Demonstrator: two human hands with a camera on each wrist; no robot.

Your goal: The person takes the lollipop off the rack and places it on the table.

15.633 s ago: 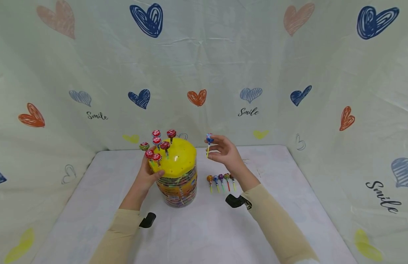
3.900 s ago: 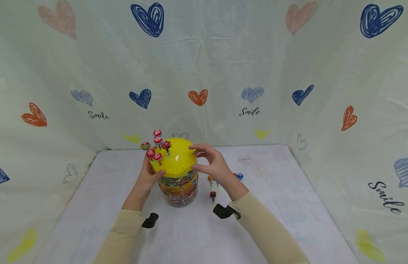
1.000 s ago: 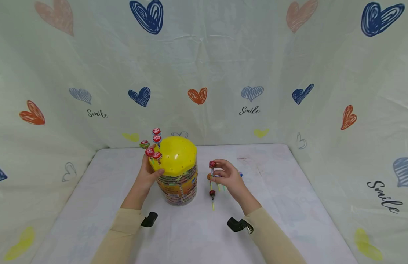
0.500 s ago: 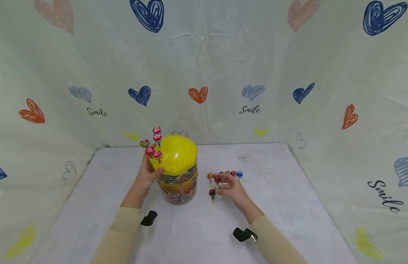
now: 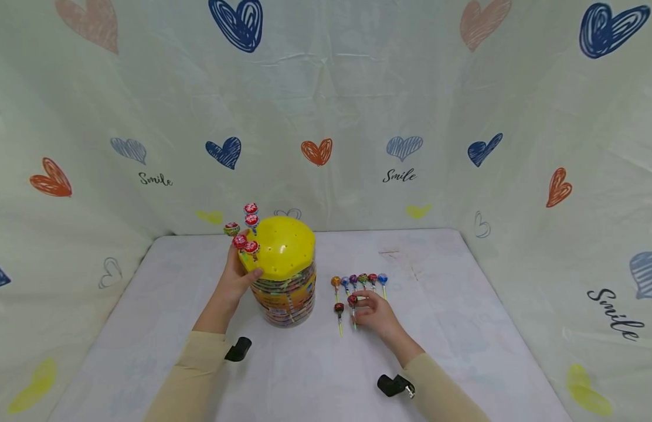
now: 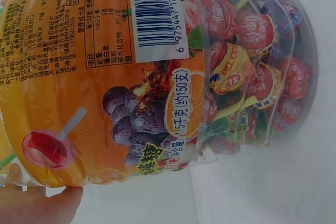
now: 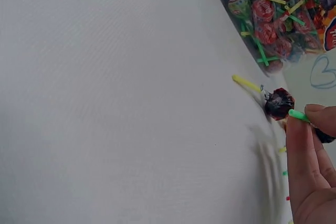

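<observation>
A clear lollipop jar (image 5: 286,302) with a holed yellow lid (image 5: 284,249) stands mid-table. Several red lollipops (image 5: 251,218) stick up from the lid's left side. My left hand (image 5: 244,261) grips the lid's left rim; its thumb (image 6: 39,207) shows under the jar's label (image 6: 79,51). My right hand (image 5: 357,302) is low on the table, right of the jar, and pinches the green stick (image 7: 297,114) of a red lollipop (image 5: 352,300). Just left of it lies a dark red lollipop (image 5: 339,308) (image 7: 278,103) with a yellow stick.
A row of several lollipops (image 5: 359,280) lies on the white table (image 5: 452,328) behind my right hand. Heart-printed cloth walls (image 5: 400,158) close in the back and both sides. A black wrist mount (image 5: 393,385) sits on each sleeve.
My right hand has come down from beside the jar to the table, carrying the red lollipop to just right of the dark red one. The left hand and the jar have stayed put.
</observation>
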